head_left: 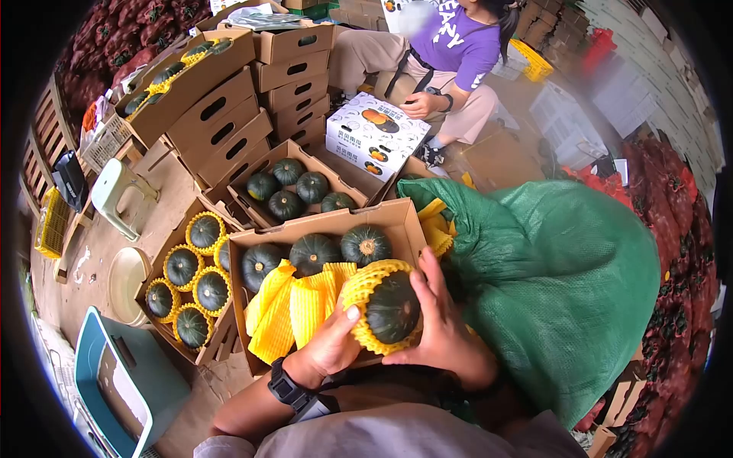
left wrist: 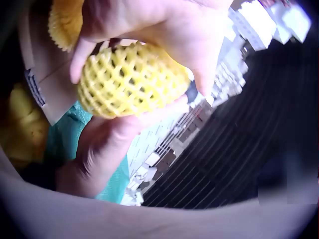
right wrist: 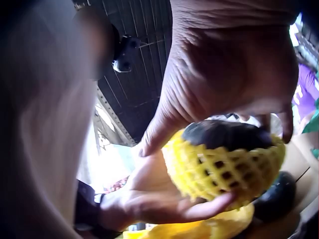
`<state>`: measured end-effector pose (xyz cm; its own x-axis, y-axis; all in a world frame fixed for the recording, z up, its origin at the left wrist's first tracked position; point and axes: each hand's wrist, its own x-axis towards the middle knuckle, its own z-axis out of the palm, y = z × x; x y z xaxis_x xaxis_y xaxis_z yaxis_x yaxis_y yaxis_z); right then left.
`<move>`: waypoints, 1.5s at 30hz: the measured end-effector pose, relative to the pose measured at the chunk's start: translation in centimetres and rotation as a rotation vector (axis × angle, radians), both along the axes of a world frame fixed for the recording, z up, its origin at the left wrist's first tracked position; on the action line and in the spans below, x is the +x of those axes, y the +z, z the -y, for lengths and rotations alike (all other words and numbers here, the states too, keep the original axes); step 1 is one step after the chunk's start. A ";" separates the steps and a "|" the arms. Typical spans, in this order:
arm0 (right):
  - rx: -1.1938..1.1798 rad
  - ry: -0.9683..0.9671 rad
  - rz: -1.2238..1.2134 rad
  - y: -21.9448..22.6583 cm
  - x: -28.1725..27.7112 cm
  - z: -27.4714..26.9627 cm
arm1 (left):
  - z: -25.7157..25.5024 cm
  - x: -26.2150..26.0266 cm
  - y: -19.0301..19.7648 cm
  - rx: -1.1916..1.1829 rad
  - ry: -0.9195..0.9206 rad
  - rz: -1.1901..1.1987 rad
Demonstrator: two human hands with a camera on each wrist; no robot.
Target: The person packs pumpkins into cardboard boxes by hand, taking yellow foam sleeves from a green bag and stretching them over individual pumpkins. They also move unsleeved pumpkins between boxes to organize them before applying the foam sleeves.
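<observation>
The left hand [head_left: 334, 345] and right hand [head_left: 452, 340] grip a foam-netted squash [head_left: 392, 309] above the carton's [head_left: 405, 221] near edge. Ribbed yellow sleeves [head_left: 324, 294] lie toward its left edge; a bulging woven sack [head_left: 557, 282] crowds its right; dark squashes [head_left: 313, 253] line its far edge.

Head view: the pumpkin [head_left: 393, 307] and its yellow foam net [head_left: 359, 294] are concealing most fingers of the left hand [head_left: 332, 347]. The top edge is cropping the seated person [head_left: 464, 49]. Fine print [head_left: 357, 146] on the white carton [head_left: 379, 136] is defying reading. Left wrist view: glare is washing out that hand's edge. Right wrist view: a grey form [right wrist: 52, 124] is blurring beyond identification.
</observation>
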<state>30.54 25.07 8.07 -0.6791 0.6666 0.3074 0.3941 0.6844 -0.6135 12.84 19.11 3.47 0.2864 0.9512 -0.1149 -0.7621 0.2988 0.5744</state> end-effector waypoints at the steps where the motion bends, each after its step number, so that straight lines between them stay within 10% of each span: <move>1: 0.058 0.078 0.107 0.6 0.0 0.2 | 0.0 0.1 0.2 0.021 0.010 -0.090; 3: -0.093 0.122 0.008 -0.2 0.9 -1.1 | -0.6 -0.2 0.3 0.035 -0.039 -0.208; 6: -0.853 0.072 -0.609 -1.9 2.1 -2.6 | -2.0 -2.2 1.8 0.215 -0.031 -1.206; 9: -0.061 0.007 -0.052 -1.8 2.1 -3.1 | -1.5 -1.3 0.0 0.263 0.010 -1.950; 14: 0.005 -0.043 0.767 -5.1 -1.4 -0.2 | -1.7 -3.7 -0.7 0.139 0.058 -1.592; 19: -0.086 0.011 0.429 -4.2 0.0 -1.2 | -0.4 -4.5 0.5 0.052 0.280 -0.928; 21: -0.595 -0.116 -0.153 -3.1 -0.3 -2.1 | -0.6 -3.9 0.1 0.233 0.235 -0.681; 23: -1.284 -0.078 -0.649 -3.0 0.3 -1.3 | -0.2 -2.9 2.5 0.459 0.237 -1.130; 25: -1.005 -0.121 -0.435 -3.1 0.5 1.2 | 0.0 -2.2 2.8 0.544 0.236 -1.357; 28: -1.291 0.132 -0.313 -1.0 1.9 0.3 | -0.5 -2.3 4.2 0.697 0.207 -1.420; 29: -0.990 0.270 -0.056 -1.6 2.4 -0.8 | -0.7 -2.3 4.5 0.767 0.159 -1.431; 33: -0.792 -0.136 -0.646 -1.6 0.0 -0.7 | -1.7 1.2 4.8 0.866 0.807 -1.603; 35: -0.399 -0.384 -0.854 -1.9 -1.6 -0.7 | -1.1 2.5 6.6 0.731 0.591 -1.406; 38: -0.366 -0.430 -0.987 -4.4 -0.9 0.3 | -2.1 2.3 3.5 0.689 0.421 -0.959; 39: -0.349 -0.404 -0.913 -4.0 -0.6 -0.5 | -2.0 2.3 2.9 0.365 0.221 -0.427; 41: -0.615 -0.562 -1.130 -2.2 -0.9 -1.1 | -1.9 0.7 2.6 0.273 -0.206 -0.101; 43: -1.507 -0.070 -1.066 -4.7 2.5 -4.2 | -1.7 0.5 3.4 0.060 -0.198 -0.140; 45: -1.413 0.284 -1.168 -4.3 2.4 -2.1 | -2.1 0.9 3.2 -0.114 0.009 -0.016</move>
<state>32.96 27.18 3.74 -0.6813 0.7314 0.0296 -0.6179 -0.5529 -0.5590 13.75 21.21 6.66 0.2753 0.9343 -0.2266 -0.7559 0.3560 0.5494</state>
